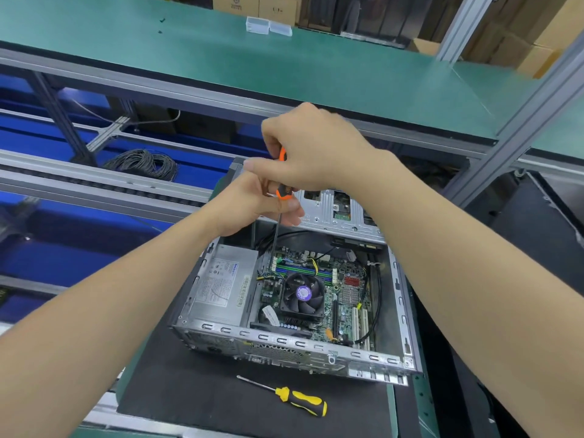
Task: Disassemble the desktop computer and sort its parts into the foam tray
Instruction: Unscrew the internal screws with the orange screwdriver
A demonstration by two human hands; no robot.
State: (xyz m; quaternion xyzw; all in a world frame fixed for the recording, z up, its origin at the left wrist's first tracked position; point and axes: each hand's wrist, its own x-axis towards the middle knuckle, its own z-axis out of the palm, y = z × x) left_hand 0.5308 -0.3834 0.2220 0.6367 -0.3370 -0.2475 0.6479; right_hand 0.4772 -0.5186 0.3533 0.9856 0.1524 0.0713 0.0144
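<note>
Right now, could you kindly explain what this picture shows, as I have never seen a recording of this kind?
There is no machine here: a person works with two bare hands, and the one picture comes from a camera worn on their head, looking forward and down. The right hand grips the top of an orange-handled screwdriver, and the fingers of the left hand curl round its lower handle. Its shaft points down into an open computer case, which stands on a black mat. Inside the case you can see a grey power supply and a cooling fan on the green board. A yellow-handled screwdriver lies on the mat in front of the case, held by nobody.
</note>
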